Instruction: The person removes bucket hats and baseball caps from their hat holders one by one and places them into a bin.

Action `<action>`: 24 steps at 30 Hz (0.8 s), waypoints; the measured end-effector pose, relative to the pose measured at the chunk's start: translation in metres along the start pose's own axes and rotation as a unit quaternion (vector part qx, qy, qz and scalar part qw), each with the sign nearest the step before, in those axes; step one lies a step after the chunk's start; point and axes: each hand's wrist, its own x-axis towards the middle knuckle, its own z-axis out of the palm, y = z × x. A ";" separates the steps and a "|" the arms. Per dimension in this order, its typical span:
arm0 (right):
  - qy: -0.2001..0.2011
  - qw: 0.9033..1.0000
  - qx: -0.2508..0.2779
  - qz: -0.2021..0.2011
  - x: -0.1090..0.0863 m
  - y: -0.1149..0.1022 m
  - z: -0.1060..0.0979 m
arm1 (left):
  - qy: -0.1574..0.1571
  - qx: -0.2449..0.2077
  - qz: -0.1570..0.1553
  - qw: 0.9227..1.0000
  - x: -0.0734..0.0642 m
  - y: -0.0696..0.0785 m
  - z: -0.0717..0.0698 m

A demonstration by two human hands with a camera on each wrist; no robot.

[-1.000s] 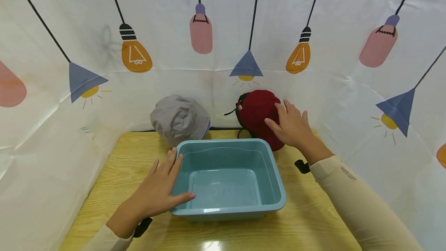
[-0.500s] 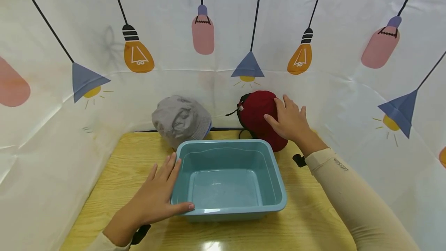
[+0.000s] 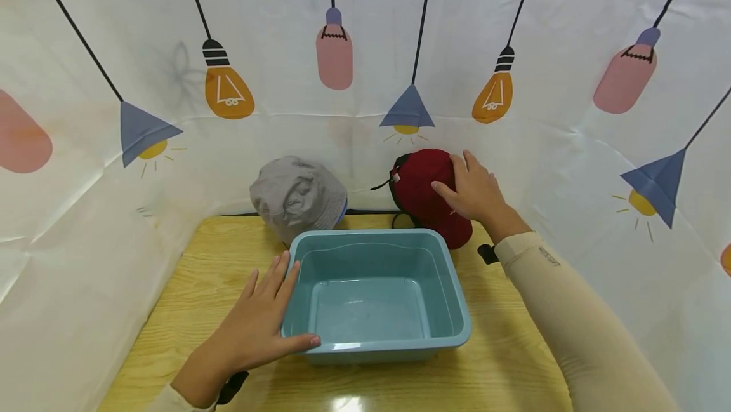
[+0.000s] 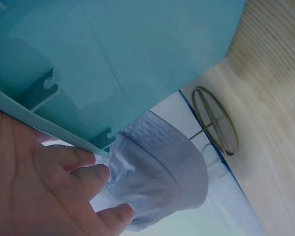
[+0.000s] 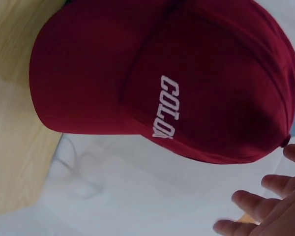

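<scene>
A light blue plastic basin stands on the wooden table. My left hand rests along its left rim with straight fingers, the thumb lying over the near left corner. Behind the basin, at the right, is a dark red baseball cap with white lettering on its front, shown in the right wrist view. Beside the crown is my right hand, its fingers spread and loosely bent. In the right wrist view one fingertip is right at the cap's top button, and the other fingers stand apart from the cloth.
A grey bucket hat sits back left, on a wire stand whose round base shows in the left wrist view. Another wire ring shows beneath the red cap. White cloth printed with lamps hangs behind and at both sides.
My right hand has edged slightly up and inward at the red cap. My left hand has lowered a little, its thumb now on the basin's near rim. The hats and basin stay put.
</scene>
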 end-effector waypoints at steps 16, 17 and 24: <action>-0.023 1.000 0.010 -0.002 0.014 -0.001 0.002 | -0.001 0.001 -0.001 1.000 0.000 0.000 0.000; -0.026 1.000 0.012 -0.001 0.015 -0.001 0.002 | -0.001 0.002 -0.001 1.000 -0.001 0.000 0.000; -0.038 0.999 0.024 0.010 0.019 0.005 0.007 | 0.001 0.004 0.002 1.000 0.000 0.001 0.000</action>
